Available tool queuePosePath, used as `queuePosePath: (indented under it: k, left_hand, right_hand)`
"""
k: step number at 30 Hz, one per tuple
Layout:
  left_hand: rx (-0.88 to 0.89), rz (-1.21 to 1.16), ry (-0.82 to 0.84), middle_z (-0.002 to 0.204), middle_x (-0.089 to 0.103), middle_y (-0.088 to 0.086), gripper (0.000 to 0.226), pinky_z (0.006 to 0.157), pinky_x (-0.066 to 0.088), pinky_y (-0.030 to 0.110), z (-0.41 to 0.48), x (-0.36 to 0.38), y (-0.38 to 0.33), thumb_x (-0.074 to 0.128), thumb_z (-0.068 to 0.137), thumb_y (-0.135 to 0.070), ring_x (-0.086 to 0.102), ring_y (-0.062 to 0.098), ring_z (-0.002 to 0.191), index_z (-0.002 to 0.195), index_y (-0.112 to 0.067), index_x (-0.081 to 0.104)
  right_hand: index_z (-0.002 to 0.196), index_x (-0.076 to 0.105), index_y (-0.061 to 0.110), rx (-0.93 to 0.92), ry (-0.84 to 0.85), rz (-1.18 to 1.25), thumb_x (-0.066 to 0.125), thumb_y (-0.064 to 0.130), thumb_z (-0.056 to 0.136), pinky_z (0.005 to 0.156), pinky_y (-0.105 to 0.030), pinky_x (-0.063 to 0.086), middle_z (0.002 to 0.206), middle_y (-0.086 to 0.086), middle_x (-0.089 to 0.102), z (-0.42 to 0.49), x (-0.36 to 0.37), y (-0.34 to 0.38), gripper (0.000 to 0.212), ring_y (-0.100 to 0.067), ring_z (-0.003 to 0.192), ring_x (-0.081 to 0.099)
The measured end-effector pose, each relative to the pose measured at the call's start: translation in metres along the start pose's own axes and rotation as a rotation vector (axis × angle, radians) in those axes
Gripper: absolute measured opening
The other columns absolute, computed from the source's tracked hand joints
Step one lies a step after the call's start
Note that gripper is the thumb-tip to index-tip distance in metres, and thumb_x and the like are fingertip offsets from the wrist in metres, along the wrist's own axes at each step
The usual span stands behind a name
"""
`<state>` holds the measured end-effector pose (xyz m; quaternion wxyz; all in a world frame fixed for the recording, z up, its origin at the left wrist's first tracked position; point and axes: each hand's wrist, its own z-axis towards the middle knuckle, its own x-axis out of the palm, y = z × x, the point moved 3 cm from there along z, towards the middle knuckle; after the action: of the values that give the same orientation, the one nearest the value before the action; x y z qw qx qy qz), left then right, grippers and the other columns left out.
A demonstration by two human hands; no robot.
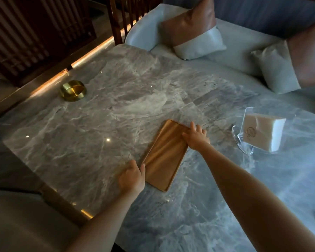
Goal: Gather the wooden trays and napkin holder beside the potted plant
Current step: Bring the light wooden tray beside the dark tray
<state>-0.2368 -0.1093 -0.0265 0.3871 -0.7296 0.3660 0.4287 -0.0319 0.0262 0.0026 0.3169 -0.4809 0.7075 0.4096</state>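
A flat rectangular wooden tray (165, 157) lies on the grey marble table (91, 124), near the middle. My left hand (132, 176) grips its near left edge, thumb on the rim. My right hand (195, 136) holds the far right edge, fingers over the rim. A clear acrylic napkin holder (244, 140) with a stack of white napkins (264, 131) stands to the right, apart from both hands. No potted plant is in view.
A round brass ashtray (73, 90) sits at the table's far left. A pale bench seat with two brown-and-blue cushions (193, 31) runs along the far side. A padded chair (16, 220) is at the near left corner.
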Motion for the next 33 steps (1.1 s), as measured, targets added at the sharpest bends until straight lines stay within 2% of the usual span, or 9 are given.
queuePosePath:
  k: [3,8,13,19,23,28,33]
  left_hand:
    - [0.001,-0.022,0.008,0.1,0.07,0.016,0.042,0.067,0.046,0.035,-0.003,0.004,-0.003,0.028,0.097,-0.041,0.068,0.033,0.091,0.115,-0.006,0.042]
    - [-0.084,-0.15,0.041,0.105,0.067,0.019,0.041,0.078,0.05,0.04,-0.001,0.007,-0.007,0.033,0.096,-0.041,0.065,0.035,0.096,0.113,-0.006,0.045]
    - [-0.161,-0.222,0.052,0.111,0.065,0.021,0.041,0.085,0.048,0.042,0.003,0.006,-0.007,0.035,0.096,-0.039,0.062,0.037,0.102,0.113,-0.004,0.047]
    - [-0.136,-0.267,0.081,0.118,0.061,0.021,0.038,0.09,0.046,0.043,0.01,-0.001,-0.014,0.037,0.097,-0.034,0.059,0.037,0.107,0.12,-0.005,0.045]
    - [-0.091,-0.2,0.046,0.123,0.059,0.024,0.037,0.095,0.044,0.043,0.018,-0.006,-0.03,0.042,0.095,-0.033,0.054,0.038,0.115,0.119,-0.005,0.049]
    - [0.01,-0.22,0.077,0.125,0.055,0.027,0.038,0.098,0.041,0.044,0.022,-0.004,-0.068,0.044,0.094,-0.032,0.05,0.041,0.118,0.122,-0.006,0.047]
    - [0.148,-0.27,0.147,0.125,0.054,0.027,0.038,0.099,0.043,0.047,0.014,0.008,-0.118,0.046,0.094,-0.03,0.051,0.041,0.116,0.122,-0.005,0.045]
  right_hand:
    - [0.147,0.01,0.018,0.004,0.024,0.015,0.035,0.045,0.093,0.109,-0.052,0.025,0.153,-0.016,0.019,0.007,0.002,0.001,0.066,-0.038,0.139,0.015]
    - [0.142,0.023,0.011,0.005,0.018,-0.01,0.039,0.044,0.093,0.106,-0.05,0.032,0.149,-0.015,0.025,0.01,0.005,0.001,0.061,-0.035,0.138,0.018]
    - [0.14,0.027,0.005,0.044,0.009,0.022,0.043,0.041,0.093,0.108,-0.048,0.032,0.148,-0.018,0.025,0.005,0.005,-0.007,0.061,-0.035,0.138,0.02]
    - [0.136,0.03,-0.001,0.165,-0.015,0.138,0.047,0.032,0.093,0.107,-0.045,0.032,0.142,-0.024,0.03,-0.019,0.01,-0.035,0.057,-0.038,0.133,0.028]
    - [0.134,0.032,-0.001,0.259,-0.027,0.243,0.048,0.028,0.093,0.105,-0.045,0.034,0.14,-0.024,0.034,-0.041,0.01,-0.065,0.052,-0.04,0.129,0.036]
    - [0.124,0.039,-0.002,0.373,-0.116,0.391,0.045,0.02,0.093,0.096,-0.043,0.041,0.132,-0.024,0.044,-0.071,0.003,-0.111,0.038,-0.04,0.12,0.046]
    - [0.116,0.045,-0.002,0.474,-0.185,0.477,0.051,0.025,0.09,0.073,-0.033,0.039,0.118,-0.024,0.058,-0.109,-0.002,-0.172,0.038,-0.039,0.109,0.055]
